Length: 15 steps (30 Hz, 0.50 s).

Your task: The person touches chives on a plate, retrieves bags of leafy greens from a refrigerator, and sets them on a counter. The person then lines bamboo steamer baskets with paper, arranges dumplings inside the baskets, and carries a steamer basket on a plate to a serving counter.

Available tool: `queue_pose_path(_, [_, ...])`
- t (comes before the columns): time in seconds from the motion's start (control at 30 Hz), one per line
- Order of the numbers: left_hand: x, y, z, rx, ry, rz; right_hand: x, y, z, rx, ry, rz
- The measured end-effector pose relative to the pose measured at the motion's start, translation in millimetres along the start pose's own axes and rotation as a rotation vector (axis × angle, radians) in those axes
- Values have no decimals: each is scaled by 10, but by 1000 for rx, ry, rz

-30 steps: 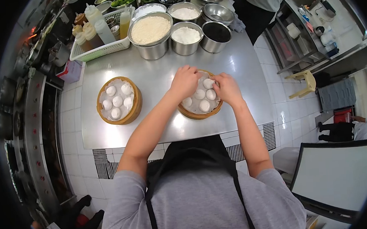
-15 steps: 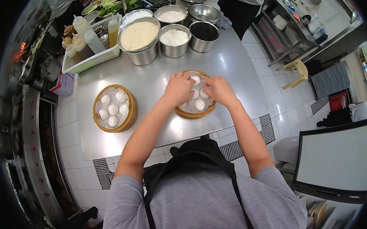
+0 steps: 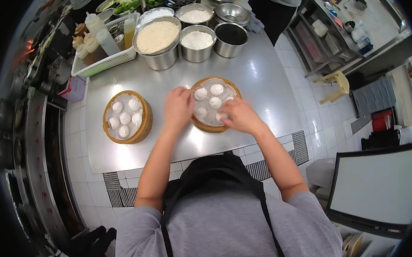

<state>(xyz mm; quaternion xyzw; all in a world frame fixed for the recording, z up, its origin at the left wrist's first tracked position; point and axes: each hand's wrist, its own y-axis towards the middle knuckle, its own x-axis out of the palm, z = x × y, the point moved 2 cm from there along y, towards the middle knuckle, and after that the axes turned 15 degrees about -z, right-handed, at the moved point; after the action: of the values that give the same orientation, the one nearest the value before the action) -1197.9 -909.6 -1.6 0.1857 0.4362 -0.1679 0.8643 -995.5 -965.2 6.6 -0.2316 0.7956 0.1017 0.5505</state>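
A round bamboo steamer (image 3: 210, 128) lined with perforated paper holds several white buns (image 3: 215, 102). My left hand (image 3: 179, 106) is at its left rim, fingers loosely curved and a little blurred; I see nothing held in them. Over the lower right side, my right hand (image 3: 240, 115) has its thumb and fingers around a bun (image 3: 220, 118), partly covering it. Another bun at the right edge is half hidden behind that hand. To the left stands a second bamboo steamer (image 3: 146, 119), also filled with several white buns on paper.
Both steamers rest on a steel table (image 3: 170, 156). Along the back are a pot topped with pale crumbs (image 3: 158, 37), a pot of white powder (image 3: 197, 39), a pot with dark contents (image 3: 231, 34) and a white basket (image 3: 102, 66) of squeeze bottles. Another person (image 3: 283, 3) stands behind.
My left hand has moved from above the buns to the left rim, uncovering buns there. My right hand has come down toward the lower right bun.
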Motion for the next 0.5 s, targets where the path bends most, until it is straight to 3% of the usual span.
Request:
queue_pose_path(0.07, [-147, -229, -227, -72, 38, 99, 38, -24, -34, -72, -24, -66])
queue_pose_path(0.13, [-293, -511, -359, -151, 51, 232, -34, -33, 39, -68, 83, 32])
queue_pose_path(0.2, [-489, -809, -517, -272, 92, 402, -119, -13, 264, 123, 278, 117])
queue_pose_path(0.27, [-660, -1147, -656, -524, 231, 671, -118, 70, 607, 197, 409, 201])
queue_pose_path(0.33, [-471, -1433, -1238, -828, 62, 589, -11, 221, 960, 245, 470, -158])
queue_pose_path(0.37, [-405, -1553, -1514, -957, -48, 527, 64, 283, 1039, 135, 430, -160])
queue_pose_path(0.4, [-368, -1547, -1532, -979, -322, 605, 113, 341, 1094, 28, 390, -155])
queue_pose_path(0.47, [-329, -1509, -1563, -1077, -462, 640, 78, 442, 1154, 141, 504, -333])
queue_pose_path(0.5, [-543, -1383, -1140, -1153, -648, 660, 0, 501, 1080, 89, 495, -355])
